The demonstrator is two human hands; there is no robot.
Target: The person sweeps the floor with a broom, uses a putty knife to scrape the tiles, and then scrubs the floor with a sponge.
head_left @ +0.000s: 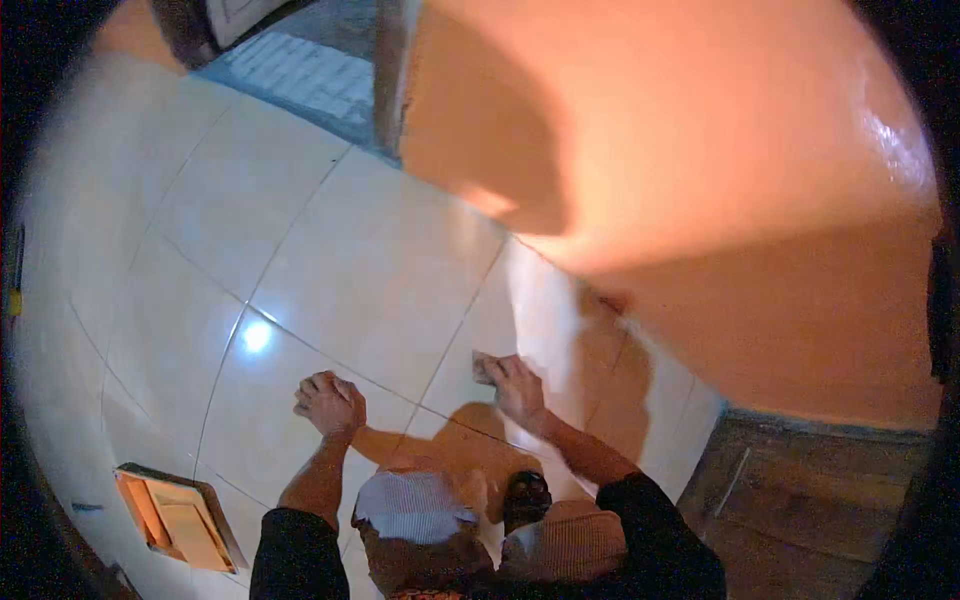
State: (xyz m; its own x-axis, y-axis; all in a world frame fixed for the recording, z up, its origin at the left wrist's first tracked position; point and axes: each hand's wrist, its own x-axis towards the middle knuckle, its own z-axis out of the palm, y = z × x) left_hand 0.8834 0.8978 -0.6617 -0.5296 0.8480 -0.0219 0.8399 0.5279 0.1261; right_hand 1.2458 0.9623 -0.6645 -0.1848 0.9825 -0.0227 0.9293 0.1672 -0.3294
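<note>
Both my hands are low over the glossy cream floor tiles [370, 270]. My left hand [331, 403] is closed, its fingers curled in near a grout line; what it holds, if anything, is hidden. Farther right, my right hand [517, 388] grips a small grey-brown block [482, 366] that pokes out past the fingertips, close to the tile surface. I cannot tell what the block is. My knees in striped cloth [415, 505] and one dark sandal [526, 497] show between the forearms.
An orange wall [700, 130] rises on the right, meeting the floor along a slanting edge. A doorway threshold [300, 75] opens at the upper left. At lower left lies a dark-rimmed tray-like frame [222, 520] with orange panels. Dark brown flooring [790, 500] fills the lower right corner.
</note>
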